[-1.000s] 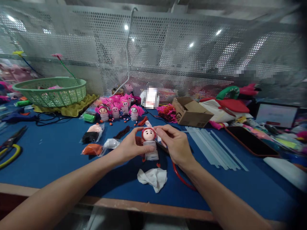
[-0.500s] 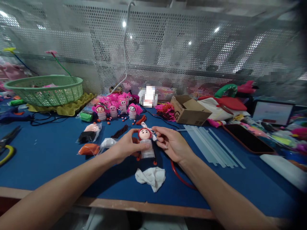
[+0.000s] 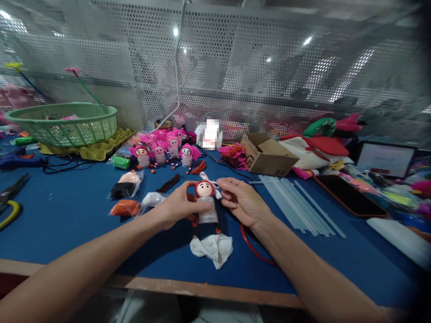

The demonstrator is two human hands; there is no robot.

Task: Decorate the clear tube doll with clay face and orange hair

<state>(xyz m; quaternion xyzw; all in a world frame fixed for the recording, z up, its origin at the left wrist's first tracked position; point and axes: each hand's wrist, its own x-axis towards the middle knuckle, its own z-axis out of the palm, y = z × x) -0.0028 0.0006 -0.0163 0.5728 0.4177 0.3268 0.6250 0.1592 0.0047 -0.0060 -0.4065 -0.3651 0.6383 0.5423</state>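
Observation:
A small doll (image 3: 207, 211) with a round pale face, red hair and a clear ribbed body is held upright over the blue table (image 3: 161, 255). My left hand (image 3: 180, 204) wraps round its body from the left, thumb across the front. At the right of its head, my right hand (image 3: 240, 199) pinches the white ribbon (image 3: 217, 190), which is tied in a bow on the hair. Orange feet on dark cords hang below the body. Just under the doll lies a crumpled white cloth (image 3: 213, 250).
Several pink-haired dolls (image 3: 160, 152) stand at the back, beside a green basket (image 3: 101, 123). Bags of clay (image 3: 125, 207) and scissors (image 3: 10, 208) lie left. On the right are a cardboard box (image 3: 272, 159), translucent sticks (image 3: 296, 204) and a phone (image 3: 350, 197).
The camera view has shifted slightly. Both hands keep their hold on the doll and ribbon, with only a very slight movement of the right fingers.

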